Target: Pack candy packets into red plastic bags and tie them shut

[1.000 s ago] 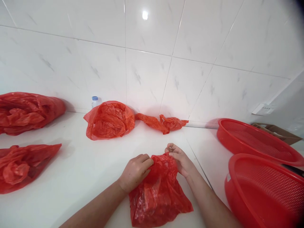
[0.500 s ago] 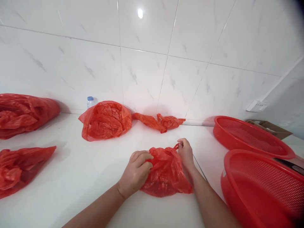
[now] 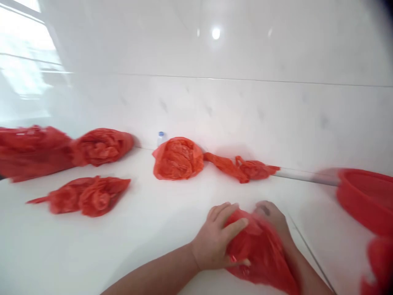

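Observation:
In front of me on the white table is a red plastic bag (image 3: 258, 254), smeared by motion, with something that cannot be made out inside. My left hand (image 3: 216, 241) grips its left side, fingers over the top and thumb lower down against the film. At the bag's upper right, my right hand (image 3: 273, 219) is closed on the gathered top edge; its fingertips are blurred and partly hidden.
Along the wall lie a bunched red bag (image 3: 179, 159), a twisted red bag (image 3: 251, 169) and a blue-capped bottle (image 3: 161, 138). More red bags (image 3: 104, 146) and a knotted one (image 3: 89, 196) are to the left. A red plastic basket (image 3: 362, 200) stands at right.
My view has swung left, so the baskets slide toward the right edge and more bags show at left. Both hands stay on the bag, which is now tilted and turned.

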`<move>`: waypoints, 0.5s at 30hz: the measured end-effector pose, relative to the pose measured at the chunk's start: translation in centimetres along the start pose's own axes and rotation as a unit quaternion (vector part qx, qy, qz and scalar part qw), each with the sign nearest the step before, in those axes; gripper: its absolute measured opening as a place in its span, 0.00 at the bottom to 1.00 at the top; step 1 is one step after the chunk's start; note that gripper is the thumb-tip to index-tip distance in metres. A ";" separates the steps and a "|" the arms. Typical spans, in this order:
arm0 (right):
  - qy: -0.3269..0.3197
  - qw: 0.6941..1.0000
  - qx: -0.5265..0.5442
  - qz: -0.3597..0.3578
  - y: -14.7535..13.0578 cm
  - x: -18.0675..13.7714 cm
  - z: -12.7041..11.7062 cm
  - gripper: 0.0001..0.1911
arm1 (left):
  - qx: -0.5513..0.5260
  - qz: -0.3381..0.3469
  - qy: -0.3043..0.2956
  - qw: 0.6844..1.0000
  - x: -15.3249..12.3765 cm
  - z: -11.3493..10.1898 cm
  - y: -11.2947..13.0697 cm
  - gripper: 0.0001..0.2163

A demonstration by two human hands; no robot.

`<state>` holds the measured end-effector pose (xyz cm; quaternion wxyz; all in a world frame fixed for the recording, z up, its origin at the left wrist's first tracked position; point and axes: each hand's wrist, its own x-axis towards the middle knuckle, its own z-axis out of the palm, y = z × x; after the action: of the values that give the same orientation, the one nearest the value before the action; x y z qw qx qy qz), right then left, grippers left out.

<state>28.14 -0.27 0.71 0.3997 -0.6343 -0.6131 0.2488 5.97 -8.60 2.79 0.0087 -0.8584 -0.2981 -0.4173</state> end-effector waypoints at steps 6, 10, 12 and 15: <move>-0.157 0.981 0.008 -0.111 -2.3 -2.7 3.1 0.09 | -0.097 -0.144 -0.118 0.978 -1.5 -0.5 -1.0 0.28; -0.156 0.986 -0.012 -0.064 -1.7 -2.9 3.8 0.13 | -0.112 -0.159 -0.107 0.975 -2.7 -3.0 -1.4 0.17; -0.158 0.985 -0.028 -0.058 -1.1 -2.3 3.8 0.14 | -0.104 -0.169 -0.053 0.979 -3.4 -5.1 -1.8 0.16; -0.171 0.981 -0.051 -0.074 -0.4 -1.7 3.9 0.13 | -0.066 -0.199 0.037 0.977 -4.8 -9.3 -2.9 0.16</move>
<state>24.60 -1.13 -1.45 0.2734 -0.5545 -0.7298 0.2918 -4.43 -11.06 4.74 -0.1198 -0.7648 -0.4341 -0.4607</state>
